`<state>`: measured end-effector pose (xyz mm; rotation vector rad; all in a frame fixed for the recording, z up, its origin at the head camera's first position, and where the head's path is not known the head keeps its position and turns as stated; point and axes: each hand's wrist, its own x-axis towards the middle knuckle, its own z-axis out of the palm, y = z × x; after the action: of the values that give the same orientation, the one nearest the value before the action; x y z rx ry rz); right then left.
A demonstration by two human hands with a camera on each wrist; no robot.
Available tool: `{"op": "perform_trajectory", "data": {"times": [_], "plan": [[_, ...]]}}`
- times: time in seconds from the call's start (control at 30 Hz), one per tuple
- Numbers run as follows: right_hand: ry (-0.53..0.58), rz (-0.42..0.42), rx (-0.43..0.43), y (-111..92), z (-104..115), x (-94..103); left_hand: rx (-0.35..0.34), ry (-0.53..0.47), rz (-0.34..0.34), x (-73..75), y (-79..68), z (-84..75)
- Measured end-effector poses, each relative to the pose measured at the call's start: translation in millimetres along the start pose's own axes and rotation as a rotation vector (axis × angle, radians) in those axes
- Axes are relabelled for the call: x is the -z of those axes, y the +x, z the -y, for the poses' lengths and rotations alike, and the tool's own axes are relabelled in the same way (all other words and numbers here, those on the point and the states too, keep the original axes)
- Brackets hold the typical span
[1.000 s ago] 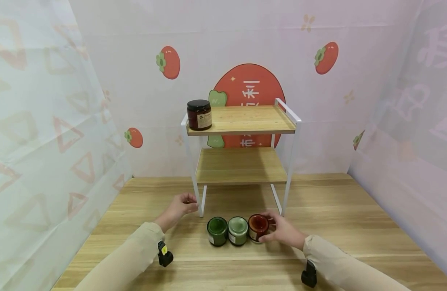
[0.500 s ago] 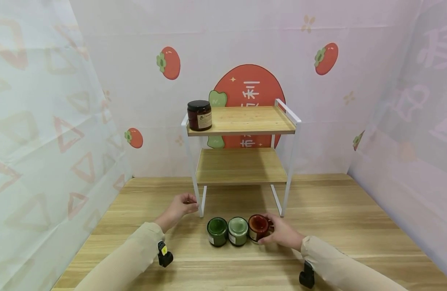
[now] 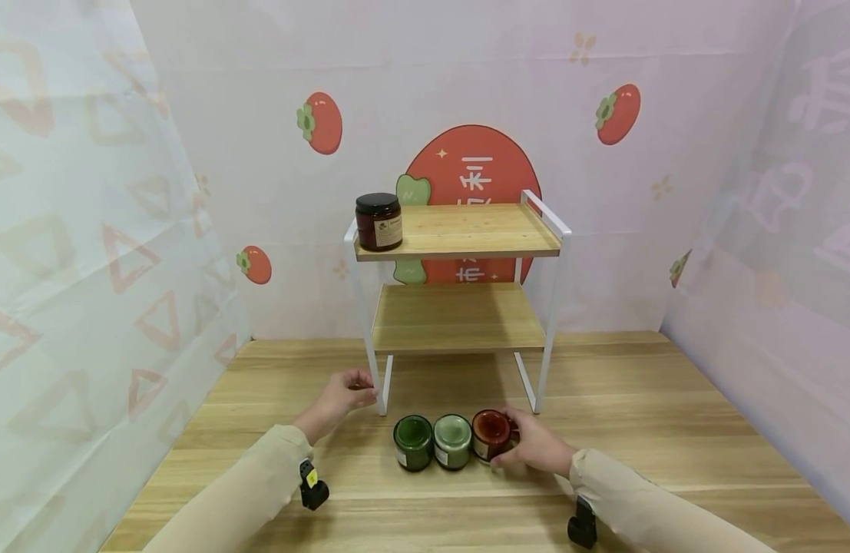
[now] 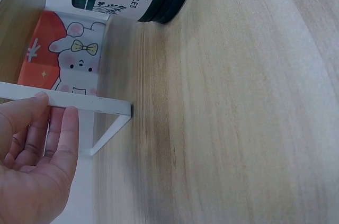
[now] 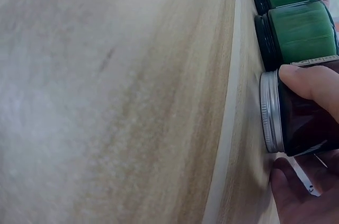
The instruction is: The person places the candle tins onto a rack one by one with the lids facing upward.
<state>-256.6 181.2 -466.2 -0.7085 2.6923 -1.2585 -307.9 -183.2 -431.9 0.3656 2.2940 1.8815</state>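
Note:
In the head view, three candle jars stand upside down in a row before the shelf rack (image 3: 459,318): dark green jar (image 3: 413,442) at left, lighter green jar (image 3: 453,441) in the middle, red-brown jar (image 3: 491,432) at right. My right hand (image 3: 537,445) grips the red-brown jar from its right side. The right wrist view shows the thumb (image 5: 312,85) on its near side and its silver lid (image 5: 271,112) down at the tabletop. My left hand (image 3: 340,399) pinches the rack's white front left leg (image 4: 87,100) low down, thumb and fingertips against it.
A dark brown jar (image 3: 379,223) with a black lid and a paper label stands at the left of the rack's top shelf (image 3: 476,229). The wooden tabletop (image 3: 625,399) stretches to both sides. Printed cloth walls (image 3: 286,192) enclose the back and sides.
My right hand has shifted very slightly left around the red-brown jar. The left hand and the jars stay in place; the whole head view has dropped a few pixels.

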Motion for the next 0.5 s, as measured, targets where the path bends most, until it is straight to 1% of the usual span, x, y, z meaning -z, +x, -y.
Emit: {"op": "perform_trajectory", "data": {"times": [0.23,0.4,0.5], "plan": [[0.007,0.01,-0.005,0.5,0.9,0.6,0.012,-0.003,-0.002,0.0,0.7,1.1],[0.015,0.008,-0.005,-0.2,2.1,1.8,0.005,0.002,-0.003,0.9,3.1,3.7],[0.043,0.003,-0.022,-2.3,3.4,3.3,0.005,0.0,-0.003,1.1,3.1,4.1]]}}
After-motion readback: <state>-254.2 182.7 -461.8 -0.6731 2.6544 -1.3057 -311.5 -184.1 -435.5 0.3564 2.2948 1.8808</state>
